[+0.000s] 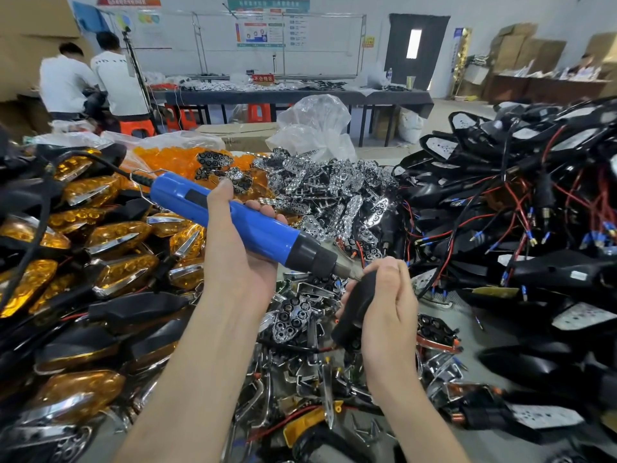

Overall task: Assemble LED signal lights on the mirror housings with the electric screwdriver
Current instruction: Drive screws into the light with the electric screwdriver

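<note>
The left hand [240, 252] grips the blue electric screwdriver [247, 218], its bit touching the black mirror housing [354, 312] that the right hand [390, 305] clasps with curled fingers above the parts-strewn surface [464, 317]. A red sign [263, 78] on the far surface [267, 96] reads 不合格区.

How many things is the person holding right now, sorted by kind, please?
Blue screwdriver, in the left hand: 1
Black mirror housing, in the right hand: 1
Total: 2
</note>
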The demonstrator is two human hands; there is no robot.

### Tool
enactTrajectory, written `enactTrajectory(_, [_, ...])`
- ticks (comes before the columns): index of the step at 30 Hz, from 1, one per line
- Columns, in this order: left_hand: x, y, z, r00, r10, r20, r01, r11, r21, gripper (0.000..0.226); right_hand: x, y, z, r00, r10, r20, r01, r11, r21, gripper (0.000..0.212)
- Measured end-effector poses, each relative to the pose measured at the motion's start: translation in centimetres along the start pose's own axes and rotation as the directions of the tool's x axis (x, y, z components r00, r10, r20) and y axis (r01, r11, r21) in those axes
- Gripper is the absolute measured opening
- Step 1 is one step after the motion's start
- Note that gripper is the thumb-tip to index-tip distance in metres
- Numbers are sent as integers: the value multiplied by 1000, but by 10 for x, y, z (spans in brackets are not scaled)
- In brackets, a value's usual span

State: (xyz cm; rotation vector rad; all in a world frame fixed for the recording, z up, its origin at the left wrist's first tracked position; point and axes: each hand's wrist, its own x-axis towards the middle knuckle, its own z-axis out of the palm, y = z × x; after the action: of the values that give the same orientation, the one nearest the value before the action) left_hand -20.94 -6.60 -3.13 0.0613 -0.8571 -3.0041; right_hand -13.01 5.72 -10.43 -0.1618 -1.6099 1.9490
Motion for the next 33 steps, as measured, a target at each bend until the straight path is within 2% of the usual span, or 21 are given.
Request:
enactTrajectory(10, [-2, 8, 1, 999, 2, -40, -1, 1000, 17, 31, 2, 2, 0, 1000, 23, -1, -23, 998, 52, 33])
enactTrajectory(15, [-7, 43, -3, 975, 141, -171, -151, 987, -46, 40, 8, -2, -6, 996, 79, -41, -75, 992, 103, 40])
enactTrajectory(17, [-12, 53, -14, 966, 161, -201, -178, 982, -69, 32, 7, -6, -4, 986, 169, -2, -167, 977, 135, 48])
enactTrajectory(20, [-28, 52, -30, 967, 78, -243, -110, 986, -123, 37, 1, -15, -1, 975, 191, 109, -205, 970, 130, 40])
enactTrajectory(23, [-43, 44, -37, 961, 50, -271, -82, 991, -106, 36, -4, -22, -3, 978, 152, 140, -160, 986, 50, 70])
enactTrajectory(24, [-47, 43, -39, 959, 49, -281, -78, 993, -93, 33, -5, -26, -4, 984, 130, 123, -136, 990, 35, 72])
enactTrajectory(27, [-60, 42, -40, 955, 10, -297, -26, 998, -52, 25, -9, -41, -3, 990, 125, 70, -132, 985, 110, 53])
enactTrajectory(30, [-74, 41, -40, 962, -4, -275, -3, 1000, -23, 36, -14, -55, 0, 984, 165, 66, -175, 964, 201, 37])
enactTrajectory(33, [-85, 38, -40, 962, 38, -271, -38, 999, 7, 37, -21, -67, 1, 973, 209, 95, -228, 932, 281, 29])
